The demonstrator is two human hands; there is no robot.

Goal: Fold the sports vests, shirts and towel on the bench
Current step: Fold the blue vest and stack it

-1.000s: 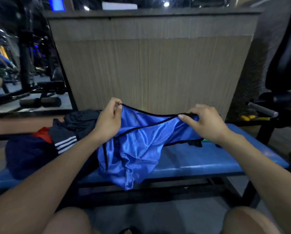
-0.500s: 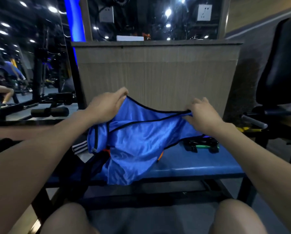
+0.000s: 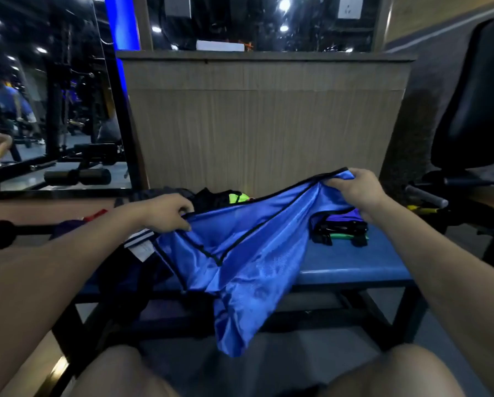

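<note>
Head view: blue vest (image 3: 248, 253) is gripped by its black-trimmed edge in both hands, left (image 3: 165, 213) lower, right (image 3: 354, 190) higher, above the worktop (image 3: 354, 262).

1. The shiny mesh sports vest (image 3: 248, 253) is bright blue, edged in thin black piping.
2. The padded bench top (image 3: 354, 259) is a flatter blue on a black frame.
3. The folded stack of garments (image 3: 339, 229) shows purple over black, with a green strip.
4. A dark navy garment (image 3: 140, 247) carries white stripes.
5. The crumpled black garment (image 3: 211, 197) sits beside a neon yellow-green patch.
6. The panelled wall (image 3: 254, 124) is grey-brown woodgrain.
</note>
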